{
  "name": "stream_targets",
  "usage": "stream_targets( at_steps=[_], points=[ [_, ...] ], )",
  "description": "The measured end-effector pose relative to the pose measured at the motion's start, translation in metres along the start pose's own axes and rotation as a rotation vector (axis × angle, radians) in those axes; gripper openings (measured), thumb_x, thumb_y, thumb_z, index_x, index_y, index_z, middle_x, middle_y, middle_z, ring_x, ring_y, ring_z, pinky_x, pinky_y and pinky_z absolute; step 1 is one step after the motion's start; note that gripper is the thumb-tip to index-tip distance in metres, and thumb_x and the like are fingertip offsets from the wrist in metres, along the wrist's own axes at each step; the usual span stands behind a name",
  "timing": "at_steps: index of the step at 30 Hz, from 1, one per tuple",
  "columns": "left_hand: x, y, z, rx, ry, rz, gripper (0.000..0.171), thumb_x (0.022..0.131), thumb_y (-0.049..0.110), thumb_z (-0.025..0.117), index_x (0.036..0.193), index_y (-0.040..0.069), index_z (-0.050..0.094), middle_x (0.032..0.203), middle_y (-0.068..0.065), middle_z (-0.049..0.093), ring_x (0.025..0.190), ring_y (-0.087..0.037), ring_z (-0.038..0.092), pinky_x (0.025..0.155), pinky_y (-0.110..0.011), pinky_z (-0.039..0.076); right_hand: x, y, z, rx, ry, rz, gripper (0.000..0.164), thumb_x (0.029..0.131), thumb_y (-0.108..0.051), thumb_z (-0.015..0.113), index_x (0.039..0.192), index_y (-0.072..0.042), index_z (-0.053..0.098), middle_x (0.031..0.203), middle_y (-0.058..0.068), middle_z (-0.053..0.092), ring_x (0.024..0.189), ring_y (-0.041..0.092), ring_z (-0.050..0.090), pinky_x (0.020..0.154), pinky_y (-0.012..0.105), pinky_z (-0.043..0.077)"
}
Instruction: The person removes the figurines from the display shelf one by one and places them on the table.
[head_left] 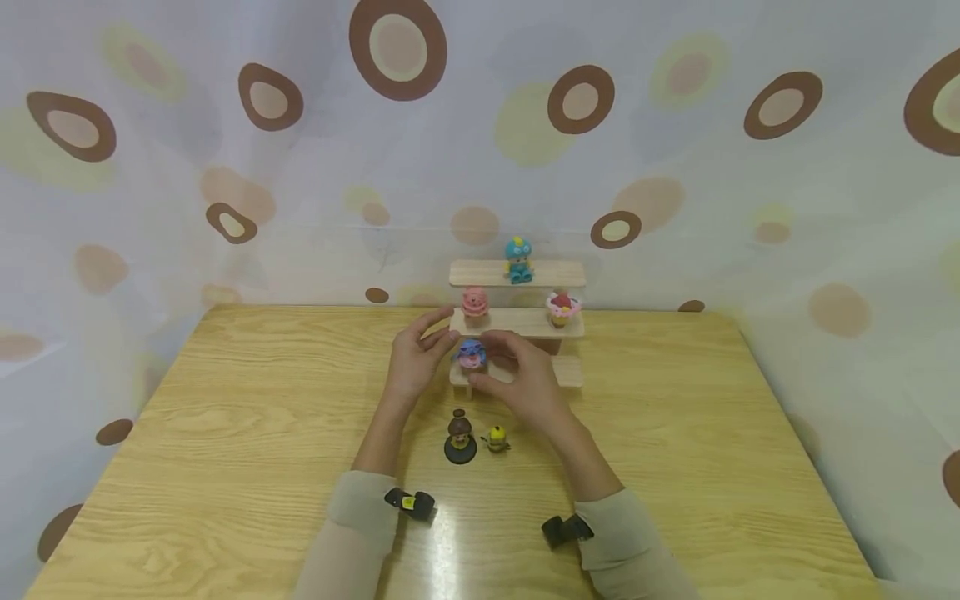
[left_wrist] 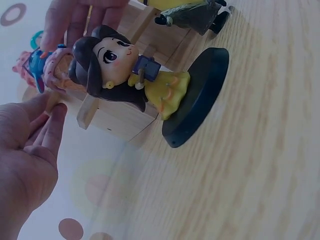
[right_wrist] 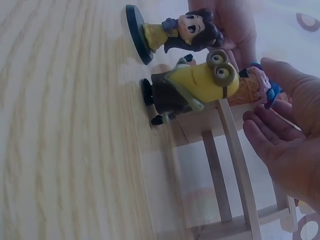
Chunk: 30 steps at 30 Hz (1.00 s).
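A blue figurine in a pink-iced waffle cone [head_left: 472, 356] stands at the left end of the lowest tier of a wooden display shelf [head_left: 517, 322]. My left hand [head_left: 417, 360] pinches the shelf's left end between thumb and fingers, close beside the figurine. From the right, my right hand [head_left: 528, 383] reaches round the figurine, thumb and fingers spread apart with a gap to it in the right wrist view. In front of the shelf stand a dark-haired doll figurine [left_wrist: 120, 70] in a yellow dress on a round black base and a yellow minion figurine [right_wrist: 200, 85].
A pink figurine [head_left: 474, 303] and a cupcake-like figurine [head_left: 562, 307] stand on the middle tier. On the top tier sits a turquoise figurine [head_left: 519, 262]. Behind the wooden table [head_left: 300, 433] hangs a patterned cloth [head_left: 480, 142].
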<state>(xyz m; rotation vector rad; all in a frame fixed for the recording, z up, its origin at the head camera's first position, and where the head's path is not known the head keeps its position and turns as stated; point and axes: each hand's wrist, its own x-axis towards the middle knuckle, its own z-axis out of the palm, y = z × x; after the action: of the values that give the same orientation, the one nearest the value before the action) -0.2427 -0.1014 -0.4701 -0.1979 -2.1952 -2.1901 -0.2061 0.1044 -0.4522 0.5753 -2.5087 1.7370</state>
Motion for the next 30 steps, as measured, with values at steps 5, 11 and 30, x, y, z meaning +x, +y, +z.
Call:
stream_targets(
  at_steps=[5,11,30],
  points=[
    [0.0021,-0.0013,0.0025,0.012,0.001,0.024,0.044,0.101,0.015,0.074,0.144,0.014,0.065,0.155,-0.004,0.055,0.136,-0.031,0.061,0.106,-0.032,0.057,0.0022,0.0002,0.0023,0.006,-0.013,0.019,0.059,0.091,-0.009,0.086,0.143,-0.002,0.059,0.141,0.015,0.064,0.132,0.031,0.063,0.111,0.034,0.055],
    [0.0037,-0.0008,0.0051,0.007,-0.002,0.038,0.044,0.101,0.013,0.073,0.144,0.012,0.065,0.154,-0.006,0.056,0.135,-0.032,0.061,0.105,-0.032,0.058,0.0044,0.0048,0.0026,0.017,-0.015,0.040,0.054,0.093,-0.010,0.084,0.142,-0.006,0.061,0.138,0.013,0.066,0.131,0.030,0.064,0.108,0.032,0.057],
    [0.0025,-0.0035,0.0015,0.009,0.016,0.031,0.042,0.102,0.010,0.072,0.144,0.009,0.065,0.155,-0.009,0.055,0.134,-0.033,0.062,0.103,-0.030,0.059,0.0065,0.0059,0.0000,0.012,0.023,0.062,0.044,0.093,-0.007,0.083,0.132,-0.001,0.065,0.125,0.016,0.070,0.119,0.030,0.070,0.100,0.028,0.061]
  ],
)
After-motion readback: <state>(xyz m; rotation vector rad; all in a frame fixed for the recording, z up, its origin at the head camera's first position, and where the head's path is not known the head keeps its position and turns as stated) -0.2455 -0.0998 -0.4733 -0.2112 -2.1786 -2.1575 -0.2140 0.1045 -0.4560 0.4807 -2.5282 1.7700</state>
